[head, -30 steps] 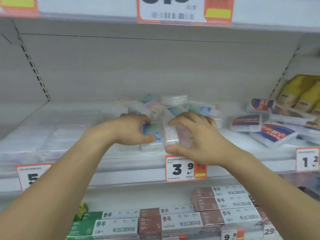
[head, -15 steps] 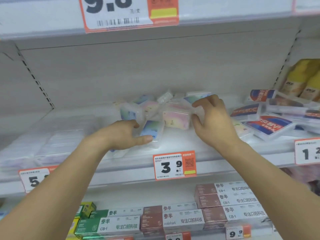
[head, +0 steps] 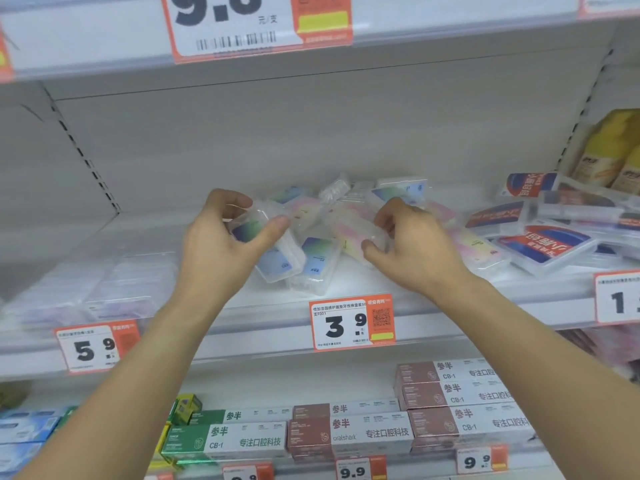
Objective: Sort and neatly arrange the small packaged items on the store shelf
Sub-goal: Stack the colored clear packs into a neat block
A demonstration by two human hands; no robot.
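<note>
Left hand (head: 221, 247) has thumb and fingers curled round a clear blue-green case (head: 266, 249), lifted just above the shelf (head: 346, 292) near its front edge. Right hand (head: 415, 244) pinches a clear pink-yellow case (head: 353, 233) at its end. Behind both, a loose pile of cases (head: 363, 199) lies mid-shelf, above the 3.9 price tag (head: 351, 322)

This is a shop aisle, plainly. White metal shelving (head: 450, 299) with slotted uprights runs in tiers, and its front rails carry orange-and-white price tags: a "3.9" tag (head: 351, 322) with a QR code at the middle, a "5.9" tag (head: 95, 348) to its left, a large "9.8" tag (head: 256, 24) with a barcode above it. Below the 3.9 tag, boxed toothpaste cartons (head: 349, 433) lie stacked in rows, face out.
</note>
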